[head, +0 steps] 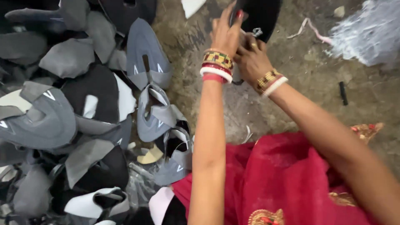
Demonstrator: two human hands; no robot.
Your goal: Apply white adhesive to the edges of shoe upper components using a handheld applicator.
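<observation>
I hold a black shoe upper [260, 16] far ahead of me, at the top edge of the view, so its far end is cut off. My left hand [225, 35] grips its left edge, fingers [238, 14] pressed around the material. My right hand [252, 58] pinches it from below, near a small metal buckle [257, 31]. Its long axis seems to run from near to far, though I cannot tell which way it points. A heap of grey and black shoe uppers [83, 112] crowds the left. The bare concrete floor [308, 71] lies open to the right, up to a white fibrous bundle [368, 31]. My red garment [287, 179] covers the near side.
</observation>
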